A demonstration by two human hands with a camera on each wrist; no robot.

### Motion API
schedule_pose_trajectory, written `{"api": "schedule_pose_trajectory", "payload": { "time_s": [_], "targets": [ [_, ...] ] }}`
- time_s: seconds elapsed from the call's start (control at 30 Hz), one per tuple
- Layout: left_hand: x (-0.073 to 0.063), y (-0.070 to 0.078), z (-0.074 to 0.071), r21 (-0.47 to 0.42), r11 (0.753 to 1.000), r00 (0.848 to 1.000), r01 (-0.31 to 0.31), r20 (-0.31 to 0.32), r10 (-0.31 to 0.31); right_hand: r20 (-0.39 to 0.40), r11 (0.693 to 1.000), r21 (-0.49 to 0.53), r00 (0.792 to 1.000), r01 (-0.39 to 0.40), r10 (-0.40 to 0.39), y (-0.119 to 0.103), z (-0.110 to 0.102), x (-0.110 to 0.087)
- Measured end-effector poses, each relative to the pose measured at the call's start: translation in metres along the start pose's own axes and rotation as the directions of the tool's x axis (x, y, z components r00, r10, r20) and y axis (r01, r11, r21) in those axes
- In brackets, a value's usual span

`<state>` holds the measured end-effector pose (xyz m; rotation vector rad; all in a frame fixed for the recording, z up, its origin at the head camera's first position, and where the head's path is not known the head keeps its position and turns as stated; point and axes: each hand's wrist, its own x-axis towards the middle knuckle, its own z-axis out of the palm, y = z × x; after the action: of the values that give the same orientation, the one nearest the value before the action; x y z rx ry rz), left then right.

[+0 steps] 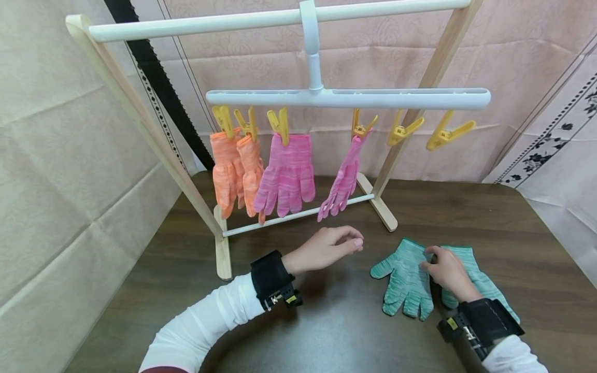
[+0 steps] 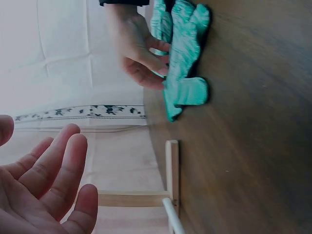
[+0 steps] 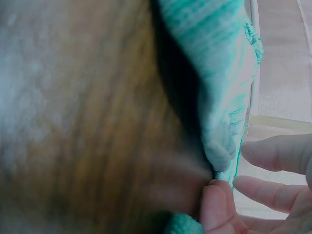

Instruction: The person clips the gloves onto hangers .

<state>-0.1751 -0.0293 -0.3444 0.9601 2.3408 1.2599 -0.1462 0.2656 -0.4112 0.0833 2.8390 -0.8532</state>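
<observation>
Two green knit gloves (image 1: 409,280) lie side by side on the table at the right. My right hand (image 1: 450,272) is over them, fingertips at the near edge of the left one and thumb apart from the index finger. In the right wrist view, the fingers (image 3: 278,152) are spread around the edge of the green glove (image 3: 214,73); a firm pinch is not visible. My left hand (image 1: 326,248) hovers above the table with loosely bent fingers, holding nothing. From yellow clips hang orange gloves (image 1: 226,173) and pink gloves (image 1: 286,176).
A light blue hanger (image 1: 347,98) hooks over the white rail (image 1: 210,25) of a wooden stand (image 1: 149,129). Two yellow clips (image 1: 404,128) at its right end hold nothing. The stand's lower bar (image 1: 280,219) and feet rest on the dark wooden table (image 1: 340,331).
</observation>
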Motion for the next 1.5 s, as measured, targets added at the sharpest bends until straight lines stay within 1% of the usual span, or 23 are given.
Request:
{"api": "schedule_pose_trajectory", "payload": {
  "time_s": [0.13,0.23,0.33,0.47,0.57,0.7,0.9,1.03,1.17,1.33,1.43,1.5],
  "targets": [
    [0.000,0.004,-0.001,-0.002,0.999,0.997,-0.034,-0.062,0.034,0.014,1.000,0.003,1.000,-0.006,0.006,0.000,0.000,0.000],
    [0.000,0.008,-0.002,-0.008,0.999,0.993,-0.039,-0.107,0.038,0.021,1.000,0.005,1.000,-0.008,0.008,0.000,-0.001,0.000],
    [0.000,0.014,-0.004,-0.045,0.998,0.990,-0.044,-0.139,0.038,0.026,1.000,0.005,1.000,-0.014,0.014,-0.001,-0.001,0.000],
    [-0.007,0.035,-0.011,-0.099,0.992,0.982,-0.077,-0.177,0.059,0.027,1.000,0.004,0.999,-0.021,0.020,-0.002,-0.001,0.001],
    [-0.013,0.050,-0.015,-0.119,0.986,0.974,-0.117,-0.207,0.091,0.029,1.000,0.004,0.999,-0.024,0.024,-0.002,-0.001,0.001],
    [-0.013,0.058,-0.018,-0.149,0.975,0.961,-0.164,-0.246,0.124,0.027,1.000,0.004,0.999,-0.020,0.020,-0.003,-0.002,0.002],
    [-0.010,0.065,-0.022,-0.203,0.954,0.942,-0.220,-0.297,0.154,0.023,1.000,-0.002,1.000,-0.009,0.009,-0.002,-0.003,0.003],
    [-0.005,0.062,-0.024,-0.241,0.934,0.931,-0.265,-0.318,0.182,0.025,1.000,-0.007,1.000,-0.014,0.015,-0.002,-0.003,0.003],
    [0.000,0.061,-0.027,-0.255,0.915,0.912,-0.313,-0.348,0.215,0.028,1.000,-0.009,0.999,-0.022,0.022,-0.002,-0.003,0.004],
    [0.003,0.069,-0.033,-0.287,0.890,0.898,-0.353,-0.371,0.236,0.019,0.999,-0.027,1.000,-0.017,0.018,-0.003,-0.003,0.004],
    [0.004,0.075,-0.037,-0.300,0.887,0.895,-0.351,-0.387,0.224,0.014,0.999,-0.033,1.000,-0.015,0.016,-0.003,-0.003,0.004],
    [0.004,0.079,-0.039,-0.297,0.885,0.887,-0.358,-0.403,0.224,0.012,0.999,-0.034,1.000,-0.015,0.015,-0.003,-0.003,0.004]
  ]
}}
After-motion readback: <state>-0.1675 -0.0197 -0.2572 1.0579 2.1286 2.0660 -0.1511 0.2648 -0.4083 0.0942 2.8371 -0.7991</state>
